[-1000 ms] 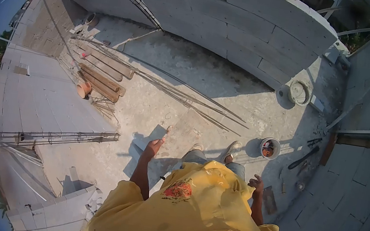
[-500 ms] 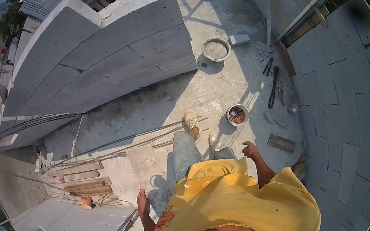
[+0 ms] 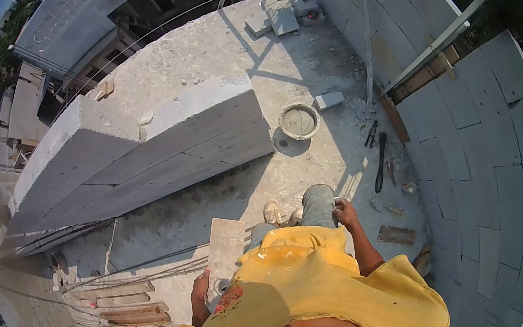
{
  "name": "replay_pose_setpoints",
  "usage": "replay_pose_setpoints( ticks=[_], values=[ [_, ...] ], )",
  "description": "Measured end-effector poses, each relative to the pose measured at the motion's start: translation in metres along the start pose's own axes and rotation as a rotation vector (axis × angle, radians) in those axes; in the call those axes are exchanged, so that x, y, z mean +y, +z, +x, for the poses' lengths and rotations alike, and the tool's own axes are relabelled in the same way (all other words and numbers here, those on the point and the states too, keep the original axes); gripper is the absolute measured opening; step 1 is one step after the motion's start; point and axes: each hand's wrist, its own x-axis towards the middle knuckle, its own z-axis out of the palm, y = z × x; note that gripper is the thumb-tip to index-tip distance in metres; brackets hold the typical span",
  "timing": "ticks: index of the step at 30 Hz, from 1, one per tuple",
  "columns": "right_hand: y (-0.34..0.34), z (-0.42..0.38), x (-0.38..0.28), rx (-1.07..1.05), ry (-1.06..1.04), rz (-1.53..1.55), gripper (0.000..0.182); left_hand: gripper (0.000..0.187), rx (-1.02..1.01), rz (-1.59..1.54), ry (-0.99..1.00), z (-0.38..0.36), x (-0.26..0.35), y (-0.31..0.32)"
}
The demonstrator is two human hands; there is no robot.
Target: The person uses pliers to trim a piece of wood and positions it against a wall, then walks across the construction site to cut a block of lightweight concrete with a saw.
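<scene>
My left hand point(image 3: 201, 289) is low beside my yellow shirt point(image 3: 338, 285), its fingers stretched forward and apart. Its fingertips come right at the lower left corner of a flat pale board point(image 3: 226, 247). My right hand point(image 3: 345, 214) hangs in front of the shirt, close beside my bent knee point(image 3: 318, 205), with loosely bent fingers partly overlapping the trouser leg. Nothing shows in either hand. Both shoes point(image 3: 273, 212) appear on the concrete floor, below the knee.
A round mortar basin point(image 3: 299, 121) and a pale block point(image 3: 329, 100) are ahead. Tools such as a long black one point(image 3: 381, 162) lie by the right block wall point(image 3: 477, 184). A low block wall point(image 3: 162, 141) stands left, with thin rods point(image 3: 177, 266) and planks point(image 3: 135, 315) nearer me.
The view has tilted up, so the floor things sit lower. My right knee has come up and forward, and the bucket of tools is now out of sight. The pale board appears narrower.
</scene>
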Motion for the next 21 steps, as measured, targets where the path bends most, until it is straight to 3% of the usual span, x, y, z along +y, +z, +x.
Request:
replay_pose_setpoints(
  ticks=[3,5,9,12,15,17,21],
  values=[
    [-0.032,0.013,-0.071,0.036,0.152,0.111,0.041,0.055,-0.121,-0.084,-0.014,0.057,-0.001,0.007],
    [-0.046,0.04,-0.099,0.042,0.22,0.127,0.042,0.052,-0.115,-0.113,0.044,0.054,0.019,0.017],
    [-0.079,0.136,-0.067,-0.214,0.074,0.329,0.047,0.046,-0.026,-0.092,0.208,0.038,0.096,0.043],
    [-0.117,0.22,-0.08,-0.312,0.165,0.217,0.047,0.034,0.057,-0.052,0.145,0.02,0.167,0.078],
    [-0.186,0.301,-0.096,-0.362,0.187,-0.001,0.047,0.045,0.022,0.138,0.091,-0.037,0.275,0.115],
    [-0.24,0.338,-0.108,-0.351,0.212,0.129,0.048,0.057,-0.039,0.123,-0.006,-0.06,0.313,0.135],
    [-0.326,0.428,-0.037,-0.349,-0.006,0.153,0.041,0.065,-0.103,-0.045,-0.098,-0.09,0.373,0.173]
  ],
)
